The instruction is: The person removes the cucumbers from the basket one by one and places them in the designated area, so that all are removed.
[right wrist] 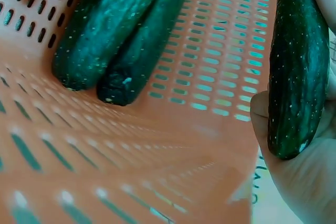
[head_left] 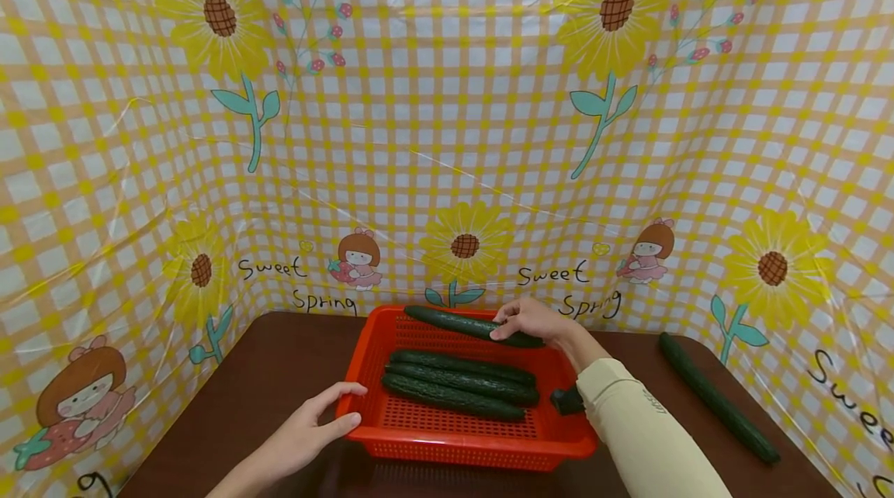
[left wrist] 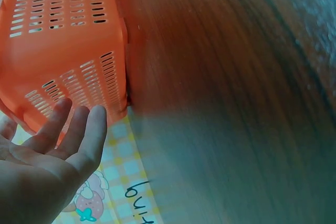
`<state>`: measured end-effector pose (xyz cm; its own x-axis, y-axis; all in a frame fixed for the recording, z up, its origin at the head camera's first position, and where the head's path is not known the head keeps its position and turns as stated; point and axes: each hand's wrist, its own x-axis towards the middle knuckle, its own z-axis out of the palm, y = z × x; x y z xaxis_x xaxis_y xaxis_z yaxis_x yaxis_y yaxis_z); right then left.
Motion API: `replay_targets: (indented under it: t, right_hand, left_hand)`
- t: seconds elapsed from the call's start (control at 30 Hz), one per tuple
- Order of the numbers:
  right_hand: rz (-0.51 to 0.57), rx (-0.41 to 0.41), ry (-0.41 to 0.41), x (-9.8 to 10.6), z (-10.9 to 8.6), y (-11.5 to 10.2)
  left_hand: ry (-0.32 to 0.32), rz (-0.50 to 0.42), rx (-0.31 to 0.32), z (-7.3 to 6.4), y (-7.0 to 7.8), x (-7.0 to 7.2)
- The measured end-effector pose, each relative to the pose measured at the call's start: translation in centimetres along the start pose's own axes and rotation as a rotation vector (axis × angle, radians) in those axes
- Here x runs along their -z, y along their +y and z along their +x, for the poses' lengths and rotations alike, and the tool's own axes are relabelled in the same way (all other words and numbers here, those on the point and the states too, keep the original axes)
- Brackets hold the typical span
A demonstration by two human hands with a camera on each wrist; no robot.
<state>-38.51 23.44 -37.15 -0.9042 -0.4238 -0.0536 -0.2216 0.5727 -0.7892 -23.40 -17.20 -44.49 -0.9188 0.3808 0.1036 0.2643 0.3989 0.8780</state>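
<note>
My right hand (head_left: 534, 321) grips a long dark green cucumber (head_left: 447, 319) between thumb and fingers, over the far side of a red plastic basket (head_left: 482, 440). In the right wrist view the held cucumber's blunt end (right wrist: 294, 124) points down along the palm. Three more cucumbers (head_left: 454, 393) lie side by side on the basket's slotted floor. My left hand (head_left: 307, 424) is at the basket's left rim, thumb and a fingertip right at the edge. Its other fingers (left wrist: 92, 135) extend loosely by the outer side wall in the left wrist view.
Another cucumber (head_left: 719, 397) lies slanted on the dark brown table (head_left: 230, 397), right of the basket. A checked, flower-printed cloth (head_left: 447, 133) hangs around the table's back and sides, close behind the basket.
</note>
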Motion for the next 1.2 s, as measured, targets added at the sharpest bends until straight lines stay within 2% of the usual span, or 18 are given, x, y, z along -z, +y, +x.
replay_targets:
  t: [0.23, 0.67, 1.2]
  right_hand:
    - [-0.043, 0.015, 0.018, 0.9, -0.4, -0.9]
    - [-0.039, -0.067, 0.136, 2.2, -1.9, -2.7]
    - [0.012, -0.132, 0.298, 3.7, -3.8, -1.8]
  left_hand:
    - [0.001, -0.001, -0.006, 0.0, -0.1, 0.0]
    - [0.007, 0.019, -0.011, 0.3, -0.5, 0.1]
    - [0.002, 0.015, -0.007, 0.1, -0.2, 0.2]
